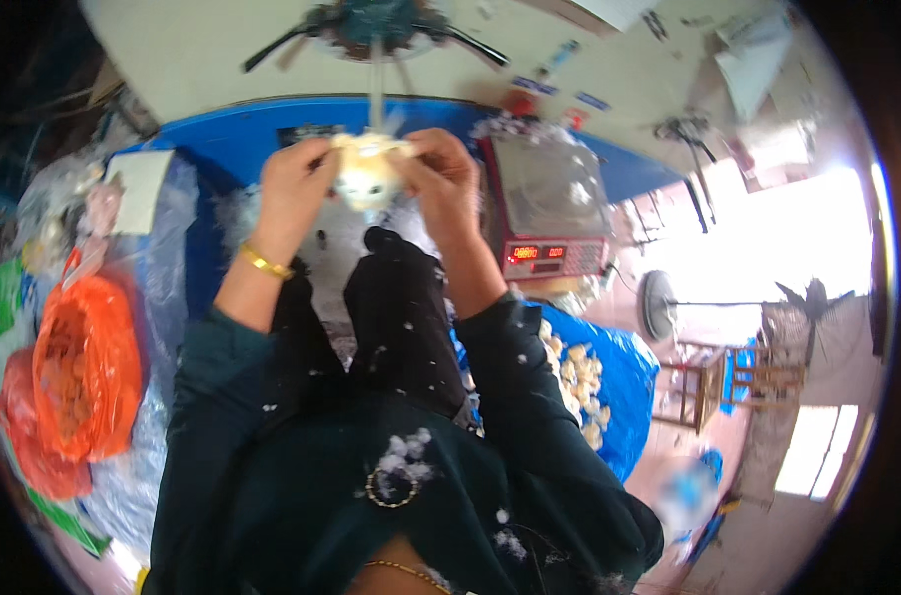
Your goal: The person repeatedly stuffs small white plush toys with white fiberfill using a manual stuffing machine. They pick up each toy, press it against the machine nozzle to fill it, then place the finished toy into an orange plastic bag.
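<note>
Between my two hands is a small cream plush animal head (364, 177) with ears, dark eyes and a white lower face. My left hand (297, 188) pinches the edge at its left ear. My right hand (444, 180) grips the right ear side, fingers closed. Just beyond the head, a thin pale tube (376, 84) runs down from a dark machine fitting (376, 25) with black handles. Whether the tube touches the head, I cannot tell.
A red digital scale (554, 208) stands right of my right hand. Below it, a blue bag (629, 382) holds many small cream pieces (581, 382). Orange plastic bags (118, 347) lie at left among clear plastic. White fluff clings to my dark clothes. A fan (657, 304) stands farther right.
</note>
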Tool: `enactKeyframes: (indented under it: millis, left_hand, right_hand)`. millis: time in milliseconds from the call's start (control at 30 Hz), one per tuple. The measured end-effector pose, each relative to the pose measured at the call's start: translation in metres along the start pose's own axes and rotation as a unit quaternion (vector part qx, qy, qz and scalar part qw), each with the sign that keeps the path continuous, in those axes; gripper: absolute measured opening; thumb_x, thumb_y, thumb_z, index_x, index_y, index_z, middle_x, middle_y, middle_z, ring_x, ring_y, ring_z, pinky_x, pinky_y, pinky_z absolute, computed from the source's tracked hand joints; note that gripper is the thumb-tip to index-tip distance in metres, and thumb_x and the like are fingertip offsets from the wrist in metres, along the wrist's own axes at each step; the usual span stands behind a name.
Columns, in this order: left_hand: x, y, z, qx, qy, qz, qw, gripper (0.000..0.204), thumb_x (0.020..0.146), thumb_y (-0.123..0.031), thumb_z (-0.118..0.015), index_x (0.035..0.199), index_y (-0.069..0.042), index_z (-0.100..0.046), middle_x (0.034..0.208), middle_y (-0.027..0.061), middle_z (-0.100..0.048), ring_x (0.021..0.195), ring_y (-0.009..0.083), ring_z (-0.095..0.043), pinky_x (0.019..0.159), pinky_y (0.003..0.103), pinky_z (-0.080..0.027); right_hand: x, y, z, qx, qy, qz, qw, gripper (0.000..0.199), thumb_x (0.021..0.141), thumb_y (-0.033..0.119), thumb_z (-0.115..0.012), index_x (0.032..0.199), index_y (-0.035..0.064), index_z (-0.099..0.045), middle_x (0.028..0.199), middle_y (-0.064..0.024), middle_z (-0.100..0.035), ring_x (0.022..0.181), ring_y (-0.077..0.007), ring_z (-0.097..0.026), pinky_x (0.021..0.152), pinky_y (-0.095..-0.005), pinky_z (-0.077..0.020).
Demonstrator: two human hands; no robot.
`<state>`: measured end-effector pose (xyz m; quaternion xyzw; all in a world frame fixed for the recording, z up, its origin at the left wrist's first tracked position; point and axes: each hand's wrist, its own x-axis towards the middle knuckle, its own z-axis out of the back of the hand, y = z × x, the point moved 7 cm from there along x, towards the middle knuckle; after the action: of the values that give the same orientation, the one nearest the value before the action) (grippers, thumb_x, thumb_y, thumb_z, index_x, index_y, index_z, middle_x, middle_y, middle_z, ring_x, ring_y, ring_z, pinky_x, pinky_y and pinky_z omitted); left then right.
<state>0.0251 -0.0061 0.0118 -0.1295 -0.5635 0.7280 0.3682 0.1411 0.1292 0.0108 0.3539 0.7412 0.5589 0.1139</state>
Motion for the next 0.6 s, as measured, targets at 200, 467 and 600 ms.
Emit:
enactKeyframes:
  millis: [200,467,600]
  left_hand:
    - [-0.05,0.025,0.003,-0.176,0.019,0.115,0.977,0.02,0.091,-0.018,-0.061,0.096,0.001,-0.065,0.086,0.0076,-0.067,0.065,0.0113,-0.063,0.056,0.022,-0.049]
    - [-0.087,0.082,0.002,-0.162,0.096,0.234,0.954,0.022,0.094,-0.021,-0.056,0.102,-0.002,-0.063,0.09,0.0072,-0.067,0.067,0.0104,-0.061,0.059,0.022,-0.05]
    - [-0.106,0.097,0.0,-0.168,0.091,0.244,0.951,0.022,0.094,-0.022,-0.056,0.102,-0.002,-0.064,0.09,0.0069,-0.067,0.067,0.0102,-0.061,0.058,0.022,-0.05]
  right_hand:
    - [-0.007,-0.005,0.129,-0.137,-0.107,-0.146,0.974,0.013,0.076,0.005,-0.074,0.08,0.0057,-0.061,0.067,-0.0012,-0.057,0.056,-0.0087,-0.051,0.047,-0.0227,-0.0383]
    - [-0.032,0.0,0.372,-0.191,-0.412,-0.171,0.875,0.03,0.08,0.023,-0.075,0.086,-0.0033,-0.063,0.06,-0.0049,-0.056,0.043,-0.0115,-0.05,0.036,-0.0238,-0.0354]
    - [-0.044,0.022,0.357,-0.255,-0.417,-0.119,0.864,0.038,0.082,0.034,-0.073,0.083,-0.0024,-0.061,0.059,-0.0049,-0.056,0.046,-0.0101,-0.052,0.039,-0.0222,-0.0383]
